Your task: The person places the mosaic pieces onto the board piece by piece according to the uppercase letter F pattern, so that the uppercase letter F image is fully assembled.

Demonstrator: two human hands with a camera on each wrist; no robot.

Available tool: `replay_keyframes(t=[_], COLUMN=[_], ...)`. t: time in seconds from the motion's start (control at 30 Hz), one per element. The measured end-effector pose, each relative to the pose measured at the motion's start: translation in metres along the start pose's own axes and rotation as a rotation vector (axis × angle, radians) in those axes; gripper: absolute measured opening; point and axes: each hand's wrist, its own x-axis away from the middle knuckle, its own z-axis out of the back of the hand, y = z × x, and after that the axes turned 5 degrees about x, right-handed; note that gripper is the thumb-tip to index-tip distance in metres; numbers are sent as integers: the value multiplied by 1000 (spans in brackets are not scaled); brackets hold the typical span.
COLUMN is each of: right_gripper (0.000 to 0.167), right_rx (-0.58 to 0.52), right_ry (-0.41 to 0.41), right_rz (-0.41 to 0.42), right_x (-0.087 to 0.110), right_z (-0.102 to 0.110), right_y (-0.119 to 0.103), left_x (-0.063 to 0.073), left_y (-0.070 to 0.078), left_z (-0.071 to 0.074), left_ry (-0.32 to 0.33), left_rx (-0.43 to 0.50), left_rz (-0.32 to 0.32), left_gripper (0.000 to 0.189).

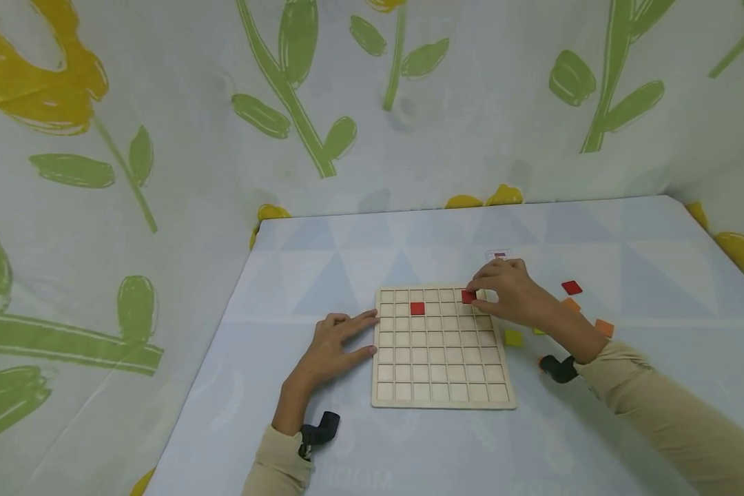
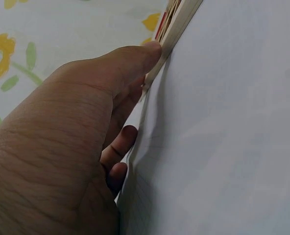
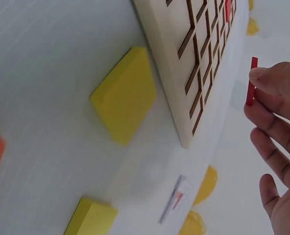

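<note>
My right hand (image 1: 510, 292) pinches a red square tile (image 3: 252, 82) between thumb and fingertips, over the far right corner of a wooden grid board (image 1: 439, 355). In the right wrist view that tile is seen edge-on, apart from the board. Another red square tile (image 1: 417, 308) lies in a cell of the board's second row from the far side. My left hand (image 1: 330, 350) touches the board's left edge with thumb and fingertips, fingers extended. In the left wrist view the thumb (image 2: 152, 50) rests against the board's side.
Loose tiles lie right of the board: a yellow one (image 1: 513, 337), a red one (image 1: 572, 287), orange ones (image 1: 604, 327) and a partly hidden yellow-green one (image 1: 539, 331). A small printed card (image 1: 499, 254) lies beyond the right hand. A floral sheet (image 1: 446, 151) hangs behind the table (image 1: 273, 393).
</note>
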Motion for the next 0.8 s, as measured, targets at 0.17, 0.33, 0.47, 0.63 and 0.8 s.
replay_keyframes(t=[0.17,0.33,0.47,0.63,0.8], right_gripper=[17,16,16,17,14], right_rx=[-10,-5,6,27,33], right_ry=[-10,-16,-12,-14,-31], right_rz=[15,18,43,64,59], right_x=[-8,-15,-20,-26,-32], right_z=[-7,-13,-20,-28,-33], right_y=[-8,-17,-23,-28,-33], left_x=[0,0,0,0,0], left_y=[0,-2,-3,-3,-1], left_z=[-1,-2,-2,-3,-2], left_ry=[10,15,10,20,16], left_rx=[0,-16,-13,-8,-9], left_rz=[-7,-16,-17,-15,-8], left_gripper=[56,56,56,55,55])
